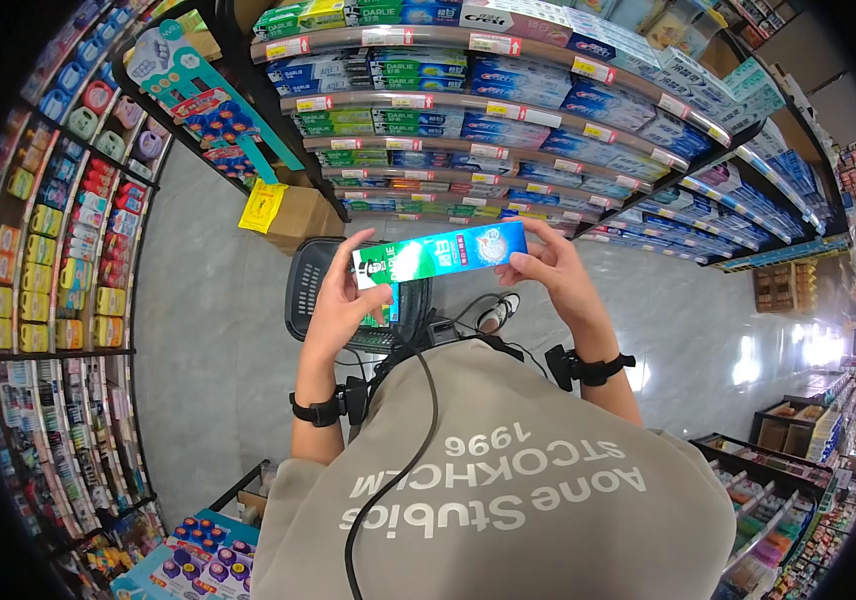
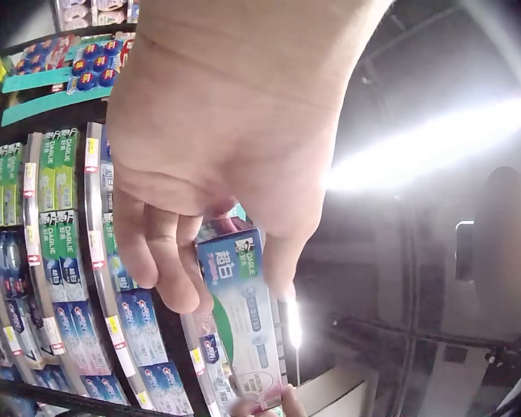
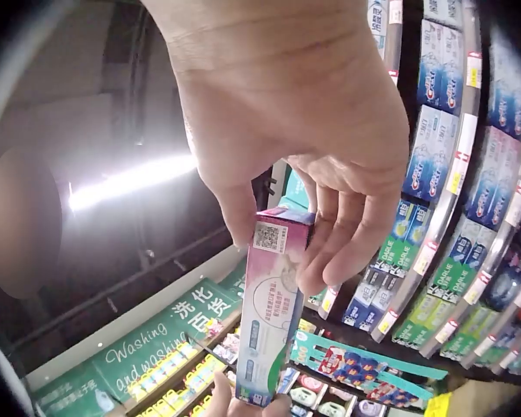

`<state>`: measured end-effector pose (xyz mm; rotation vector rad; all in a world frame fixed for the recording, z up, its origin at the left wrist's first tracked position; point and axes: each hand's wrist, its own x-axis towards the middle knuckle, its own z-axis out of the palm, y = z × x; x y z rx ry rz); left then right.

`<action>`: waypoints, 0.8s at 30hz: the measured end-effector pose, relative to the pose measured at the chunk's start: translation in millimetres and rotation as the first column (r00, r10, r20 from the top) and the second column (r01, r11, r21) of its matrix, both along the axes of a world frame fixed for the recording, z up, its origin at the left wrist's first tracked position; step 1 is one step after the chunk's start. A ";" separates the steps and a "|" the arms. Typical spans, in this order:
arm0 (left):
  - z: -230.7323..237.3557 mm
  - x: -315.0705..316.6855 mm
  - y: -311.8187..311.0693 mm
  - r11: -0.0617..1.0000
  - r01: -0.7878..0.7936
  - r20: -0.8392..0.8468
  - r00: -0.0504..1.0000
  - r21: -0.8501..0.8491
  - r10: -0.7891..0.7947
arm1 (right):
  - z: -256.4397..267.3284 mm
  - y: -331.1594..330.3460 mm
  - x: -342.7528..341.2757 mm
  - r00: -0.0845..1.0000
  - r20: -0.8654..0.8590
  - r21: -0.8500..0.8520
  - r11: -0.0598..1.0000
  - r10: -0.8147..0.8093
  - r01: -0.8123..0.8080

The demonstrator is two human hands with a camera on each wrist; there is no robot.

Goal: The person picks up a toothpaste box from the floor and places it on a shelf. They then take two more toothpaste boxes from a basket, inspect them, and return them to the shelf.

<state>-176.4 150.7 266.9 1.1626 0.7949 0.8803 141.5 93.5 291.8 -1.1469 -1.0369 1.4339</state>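
A long toothpaste box (image 1: 445, 254), green and blue with DARLIE lettering, is held level in front of the chest. My left hand (image 1: 338, 305) pinches its left end between thumb and fingers. At the other end, my right hand (image 1: 560, 275) grips the box the same way. The left wrist view shows the face of the toothpaste box (image 2: 243, 304), with fingers and thumb on either side of it. In the right wrist view a pink end of the toothpaste box (image 3: 278, 239) with a square code sits between thumb and fingers.
Below the hands a dark plastic basket (image 1: 305, 290) has another green and blue box partly showing. Ahead rise shelves of toothpaste boxes (image 1: 418, 70). A cardboard carton (image 1: 303, 215) stands by the shelf end. More shelves (image 1: 58, 230) line the left side.
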 end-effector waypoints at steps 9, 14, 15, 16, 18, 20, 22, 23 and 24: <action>-2.4 -7.6 -4.2 1.000 0.008 -0.094 0.996 0.019 -0.006 | -5.3 -5.2 -4.0 0.999 0.033 -0.023 1.000 0.012 -0.012; 2.0 -3.5 -4.4 0.999 -0.022 -0.103 0.994 0.023 0.024 | -4.4 -7.1 -2.3 1.000 0.018 -0.063 0.998 0.002 -0.001; 3.0 -0.1 -3.8 0.999 -0.029 -0.084 0.996 0.026 0.031 | -4.4 -7.7 -1.7 1.000 0.015 -0.074 0.997 -0.006 0.007; 3.2 1.8 -4.1 0.999 -0.036 -0.066 0.997 0.028 0.038 | -4.5 -8.3 -0.8 1.000 0.022 -0.078 0.997 -0.002 0.004; 2.8 2.3 -4.6 0.999 -0.034 -0.069 0.997 0.039 0.037 | -4.8 -8.5 0.6 0.999 0.033 -0.082 0.997 0.001 0.001; 2.9 2.3 -2.4 0.999 -0.029 -0.079 0.996 0.045 0.032 | -4.7 -9.4 -0.3 0.999 0.047 -0.081 0.997 0.001 0.003; 2.0 1.0 -1.7 0.999 -0.024 -0.093 0.995 0.042 0.028 | -6.3 -9.3 -0.3 0.999 0.038 -0.081 0.997 0.002 0.001; 1.9 1.6 -1.2 0.999 -0.027 -0.084 0.996 0.037 0.030 | -8.6 -9.0 -0.1 1.000 0.022 -0.083 0.997 0.004 -0.002; 2.0 2.4 -1.1 0.999 -0.030 -0.075 0.997 0.031 0.033 | -9.8 -9.1 0.0 1.000 0.005 -0.085 0.996 0.006 -0.005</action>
